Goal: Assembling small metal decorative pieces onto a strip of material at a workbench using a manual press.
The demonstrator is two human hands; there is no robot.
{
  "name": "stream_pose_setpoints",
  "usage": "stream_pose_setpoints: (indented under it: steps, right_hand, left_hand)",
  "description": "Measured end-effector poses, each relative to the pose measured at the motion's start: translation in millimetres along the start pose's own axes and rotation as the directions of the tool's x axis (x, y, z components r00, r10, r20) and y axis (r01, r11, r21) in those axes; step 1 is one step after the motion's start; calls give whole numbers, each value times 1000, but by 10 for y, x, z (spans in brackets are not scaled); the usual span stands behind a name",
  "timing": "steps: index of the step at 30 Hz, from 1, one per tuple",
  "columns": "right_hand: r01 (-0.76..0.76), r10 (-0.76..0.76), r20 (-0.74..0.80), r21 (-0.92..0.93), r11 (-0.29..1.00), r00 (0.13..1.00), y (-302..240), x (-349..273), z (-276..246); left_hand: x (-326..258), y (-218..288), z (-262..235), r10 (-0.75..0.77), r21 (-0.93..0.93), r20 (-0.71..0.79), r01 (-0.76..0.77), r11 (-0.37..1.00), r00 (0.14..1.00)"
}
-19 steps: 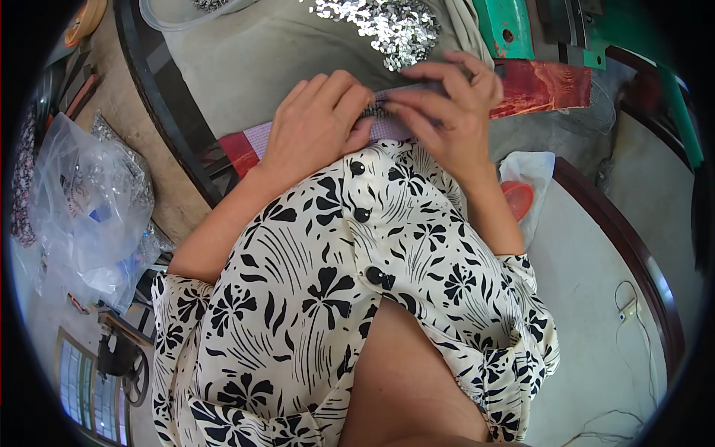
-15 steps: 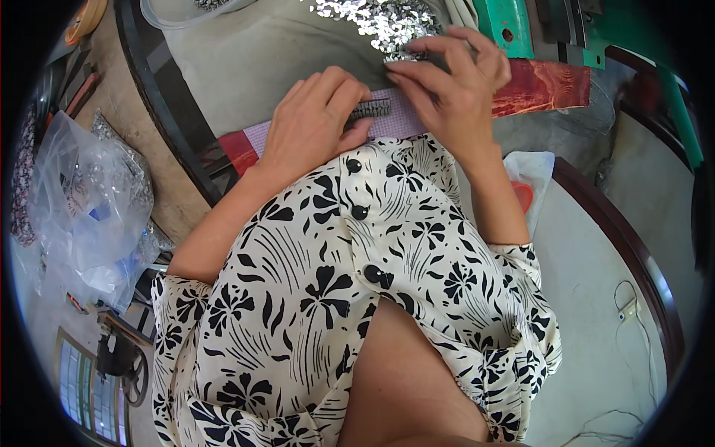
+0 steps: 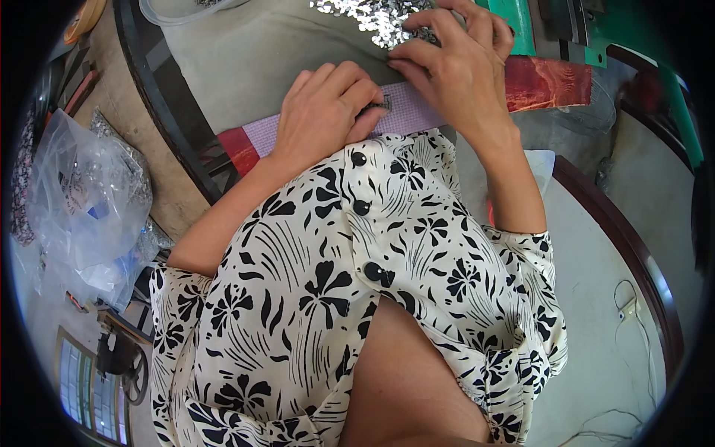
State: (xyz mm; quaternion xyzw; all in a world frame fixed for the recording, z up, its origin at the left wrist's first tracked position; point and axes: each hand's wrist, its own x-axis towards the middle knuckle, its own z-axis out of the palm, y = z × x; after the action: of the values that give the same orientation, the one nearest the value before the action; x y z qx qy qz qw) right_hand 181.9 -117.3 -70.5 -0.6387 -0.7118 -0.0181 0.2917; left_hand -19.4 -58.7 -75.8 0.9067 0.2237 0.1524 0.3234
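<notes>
My left hand (image 3: 324,108) is closed around a short ribbed dark-grey row of small metal pieces (image 3: 375,104); only its end shows past the fingers. The hand rests on a lilac checked strip (image 3: 261,136) along the near edge of a grey work surface (image 3: 246,74). To its right, my right hand (image 3: 465,63) is at the near edge of a heap of small shiny silver pieces (image 3: 380,22). Its thumb and index fingertips are pressed close together, and another fingertip touches the heap. Whatever lies in that pinch is too small to make out.
A red patterned strip (image 3: 547,83) continues to the right, beside a green machine frame (image 3: 514,26). At the upper left stands a clear plastic tub (image 3: 175,18). Clear plastic bags (image 3: 89,201) hang at the left. A dark curved rim (image 3: 160,97) borders the work surface.
My right hand has moved slightly away from me, further over the silver heap. My left hand has shifted a little to the right and covers more of the ribbed row.
</notes>
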Motion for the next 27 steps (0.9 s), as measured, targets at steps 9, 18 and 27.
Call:
stream_pose_setpoints:
  steps: [9, 18, 27]
  right_hand:
    - [343, -230, -514, 137, 929, 826, 287, -62, 386]
    - [342, -270, -484, 67, 937, 833, 215, -12, 391]
    - [-94, 96, 161, -24, 995, 982, -252, -117, -226]
  left_hand:
    - [-12, -5, 14, -11, 12, -15, 11, 1000, 1000]
    - [-292, -232, -323, -100, -81, -84, 93, 992, 991]
    - [-347, -218, -306, -35, -13, -76, 34, 999, 996]
